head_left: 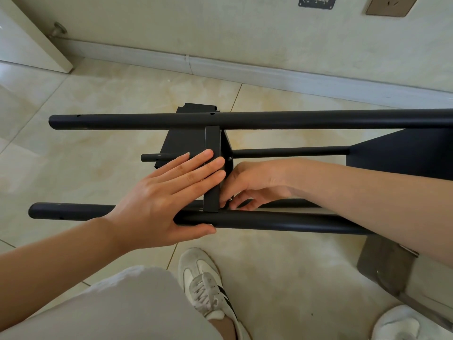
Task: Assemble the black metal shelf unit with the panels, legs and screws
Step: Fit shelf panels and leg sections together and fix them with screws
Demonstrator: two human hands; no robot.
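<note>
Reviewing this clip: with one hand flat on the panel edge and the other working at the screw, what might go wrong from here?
1. The left hand only presses flat on the panel; it may slip out of line with the near leg.
2. The right hand pinches a small screw in a tight gap; it may drop.
3. The frame lies on its side on smooth tiles and may shift.

black shelf unit (245, 120), cream marbled floor tiles (98, 99), white black-striped shoe (206, 288).
</note>
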